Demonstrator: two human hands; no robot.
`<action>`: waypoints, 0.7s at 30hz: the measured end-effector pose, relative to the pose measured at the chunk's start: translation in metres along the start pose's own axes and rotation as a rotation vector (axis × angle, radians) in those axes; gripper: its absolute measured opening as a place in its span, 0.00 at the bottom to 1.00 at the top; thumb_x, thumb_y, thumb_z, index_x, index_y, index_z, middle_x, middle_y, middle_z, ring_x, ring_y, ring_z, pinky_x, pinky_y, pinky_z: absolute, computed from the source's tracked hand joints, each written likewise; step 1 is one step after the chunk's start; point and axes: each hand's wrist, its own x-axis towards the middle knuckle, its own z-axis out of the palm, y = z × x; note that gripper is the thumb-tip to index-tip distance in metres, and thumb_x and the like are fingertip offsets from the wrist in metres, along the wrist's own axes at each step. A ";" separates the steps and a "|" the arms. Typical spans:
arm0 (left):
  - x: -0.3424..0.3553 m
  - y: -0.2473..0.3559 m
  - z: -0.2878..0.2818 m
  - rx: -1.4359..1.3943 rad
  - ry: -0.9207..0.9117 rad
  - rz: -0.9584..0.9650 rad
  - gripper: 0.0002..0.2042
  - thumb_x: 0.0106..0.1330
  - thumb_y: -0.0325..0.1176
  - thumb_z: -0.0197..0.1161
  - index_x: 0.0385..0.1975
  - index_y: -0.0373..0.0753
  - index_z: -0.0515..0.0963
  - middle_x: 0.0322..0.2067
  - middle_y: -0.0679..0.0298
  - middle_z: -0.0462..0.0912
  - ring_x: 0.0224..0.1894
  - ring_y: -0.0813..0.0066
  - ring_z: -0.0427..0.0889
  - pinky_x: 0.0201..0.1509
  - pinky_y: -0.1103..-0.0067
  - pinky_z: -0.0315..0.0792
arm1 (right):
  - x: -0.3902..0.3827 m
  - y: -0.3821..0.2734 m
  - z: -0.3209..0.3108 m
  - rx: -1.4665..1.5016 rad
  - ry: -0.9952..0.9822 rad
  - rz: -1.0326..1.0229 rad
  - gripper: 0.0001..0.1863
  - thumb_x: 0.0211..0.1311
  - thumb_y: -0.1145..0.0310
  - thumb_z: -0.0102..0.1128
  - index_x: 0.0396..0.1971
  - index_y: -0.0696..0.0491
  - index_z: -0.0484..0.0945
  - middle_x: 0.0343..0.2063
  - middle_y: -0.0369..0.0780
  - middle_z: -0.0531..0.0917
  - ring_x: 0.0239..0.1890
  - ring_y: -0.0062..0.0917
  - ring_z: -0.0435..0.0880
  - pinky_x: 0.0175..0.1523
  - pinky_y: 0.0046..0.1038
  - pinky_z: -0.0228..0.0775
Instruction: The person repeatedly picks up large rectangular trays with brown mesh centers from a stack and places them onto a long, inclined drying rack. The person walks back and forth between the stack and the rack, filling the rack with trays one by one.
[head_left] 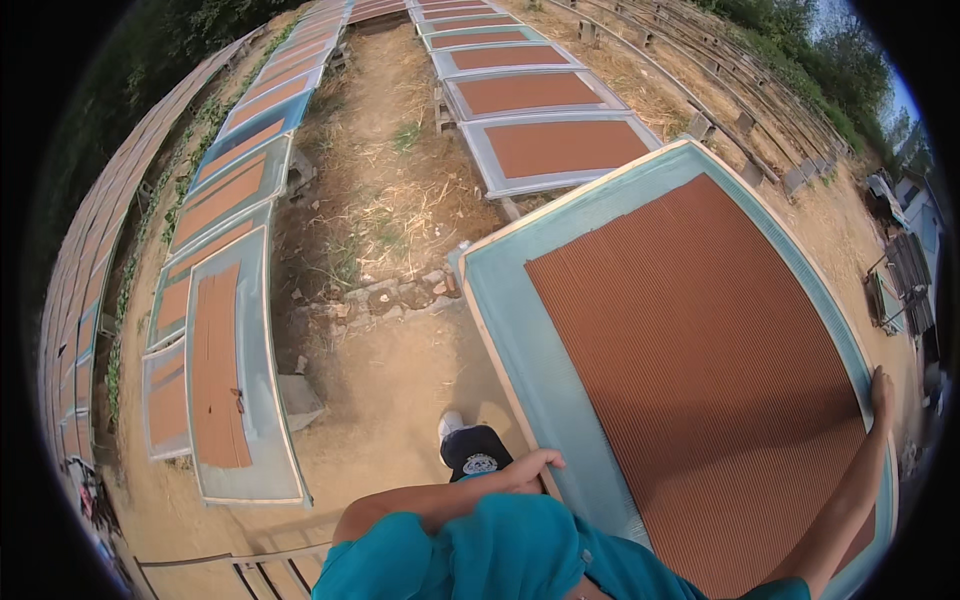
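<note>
A large drying screen, pale wooden frame with teal mesh, is tilted in front of me on the right. A wide sheet of thin brown sticks or strips, lying side by side in close lines, covers most of its mesh. My left hand grips the frame's near left edge, thumb over the mesh and the other fingers mostly hidden. Out on the right edge, my right hand is wrapped round the frame, its forearm crossing above the brown sheet. My shadow falls across the lower part of the sheet.
On the left, another framed screen with brown strips leans over a long row of screens. A second row runs ahead on the right, propped on blocks. Between them lies a straw-strewn dirt path with a low stone edging.
</note>
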 end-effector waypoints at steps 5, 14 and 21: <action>-0.133 0.078 -0.072 -0.140 -0.051 0.319 0.23 0.51 0.31 0.54 0.50 0.34 0.63 0.49 0.53 0.67 0.51 0.57 0.65 0.58 0.62 0.57 | 0.086 -0.244 -0.097 0.021 0.068 -0.170 0.23 0.63 0.59 0.24 0.34 0.58 0.70 0.40 0.54 0.73 0.45 0.45 0.72 0.48 0.42 0.63; -0.266 0.203 -0.191 -0.384 0.081 0.550 0.28 0.52 0.33 0.49 0.56 0.36 0.54 0.57 0.53 0.57 0.57 0.54 0.57 0.61 0.59 0.50 | 0.101 -0.647 -0.249 0.281 0.017 -0.235 0.28 0.57 0.55 0.25 0.41 0.57 0.73 0.43 0.52 0.73 0.47 0.44 0.72 0.54 0.39 0.60; -0.294 0.336 -0.245 -0.412 0.069 0.642 0.32 0.48 0.34 0.48 0.57 0.36 0.52 0.58 0.51 0.54 0.58 0.51 0.55 0.61 0.57 0.48 | 0.161 -0.861 -0.343 0.365 0.081 -0.400 0.28 0.56 0.55 0.26 0.39 0.57 0.75 0.43 0.50 0.74 0.46 0.42 0.73 0.52 0.38 0.62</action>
